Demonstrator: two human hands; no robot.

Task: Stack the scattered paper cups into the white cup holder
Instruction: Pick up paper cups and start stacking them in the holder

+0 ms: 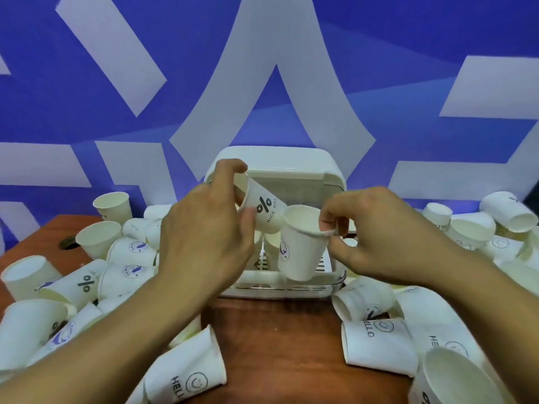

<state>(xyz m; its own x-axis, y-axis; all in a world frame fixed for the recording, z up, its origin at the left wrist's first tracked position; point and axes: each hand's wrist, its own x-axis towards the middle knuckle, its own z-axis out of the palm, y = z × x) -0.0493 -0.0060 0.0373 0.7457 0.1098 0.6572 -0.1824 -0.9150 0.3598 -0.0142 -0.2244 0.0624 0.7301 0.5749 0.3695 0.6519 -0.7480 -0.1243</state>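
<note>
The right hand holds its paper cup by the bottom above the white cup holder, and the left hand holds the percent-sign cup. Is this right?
No. The head view shows the right hand pinching its paper cup by the rim, not the bottom. The rest is right: it is above the white cup holder, and the left hand holds the percent-sign cup.

Blue wall (379, 53) behind, big pale angular shapes (116, 53) across it; reddish-brown wooden table (280, 330) below, a dark hole (68, 243) near its left edge.
</note>
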